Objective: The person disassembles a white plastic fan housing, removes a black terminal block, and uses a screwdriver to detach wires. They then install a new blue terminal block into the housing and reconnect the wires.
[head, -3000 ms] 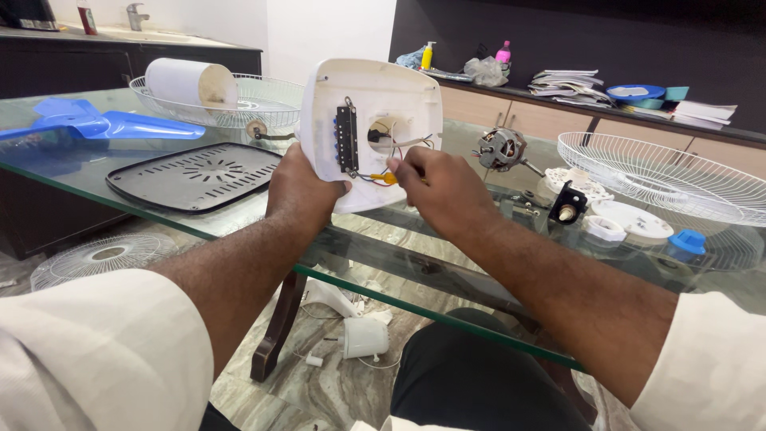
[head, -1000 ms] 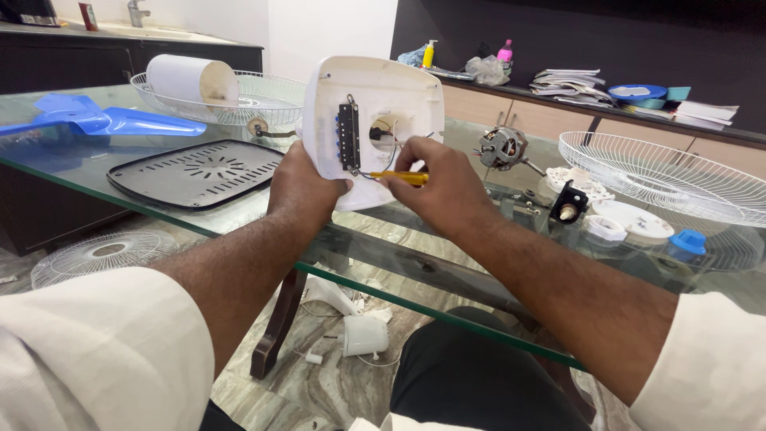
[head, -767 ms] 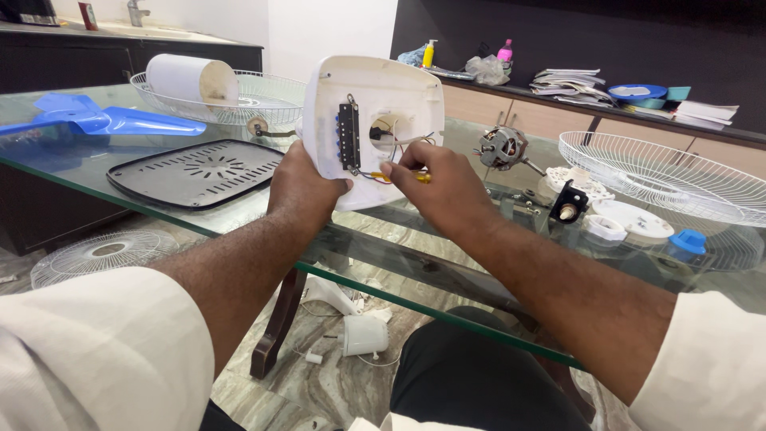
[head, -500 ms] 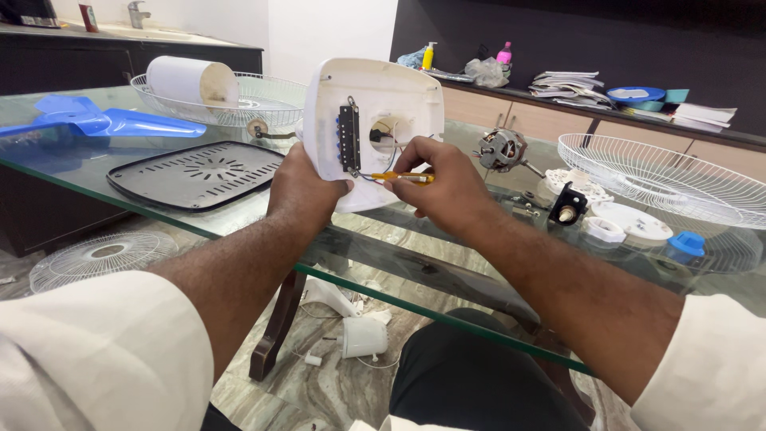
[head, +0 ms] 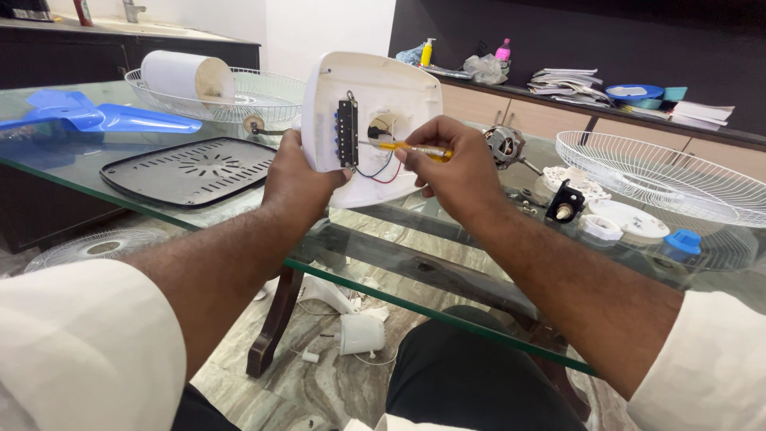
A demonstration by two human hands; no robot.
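Head view: left hand (head: pixel 299 172) clamps the white plastic fan housing (head: pixel 375 120) upright above the glass table (head: pixel 447 239). Right hand (head: pixel 451 164) pinches a yellow-handled screwdriver (head: pixel 411 148), tip at the housing's black switch strip (head: pixel 346 133). Black vented plate (head: pixel 191 169) lies left of the housing; motor (head: pixel 504 145) and wire fan guard (head: pixel 662 175) lie right.

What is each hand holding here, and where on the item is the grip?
The left hand grips the white plastic fan housing at its lower left edge, holding it upright. The right hand pinches a yellow-handled screwdriver by its handle, tip at the black switch block.
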